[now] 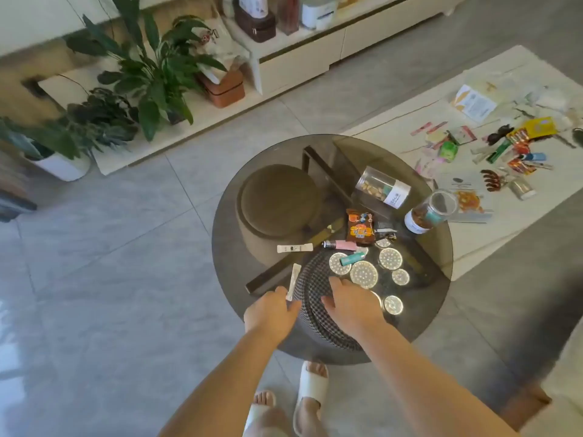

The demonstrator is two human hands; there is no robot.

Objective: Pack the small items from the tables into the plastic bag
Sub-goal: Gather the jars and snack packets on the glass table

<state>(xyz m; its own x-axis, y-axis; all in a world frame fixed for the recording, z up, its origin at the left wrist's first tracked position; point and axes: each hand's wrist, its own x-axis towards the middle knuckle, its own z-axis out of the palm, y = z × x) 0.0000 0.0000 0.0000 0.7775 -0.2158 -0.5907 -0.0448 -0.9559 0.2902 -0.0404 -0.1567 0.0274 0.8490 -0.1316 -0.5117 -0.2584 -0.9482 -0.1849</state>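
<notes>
Well, from my remote seat I see the round smoked-glass table (239,216) first, with a pale rectangular table (394,127) behind it strewn with small packets. On the glass lie two clear jars (381,187), an orange snack packet (360,227), a teal lighter (352,258) and a white sachet (294,248). My left hand (271,313) pinches a slim white stick packet (292,285) at the near edge. My right hand (353,302) rests flat, fingers spread, on the glass. I cannot make out the plastic bag.
</notes>
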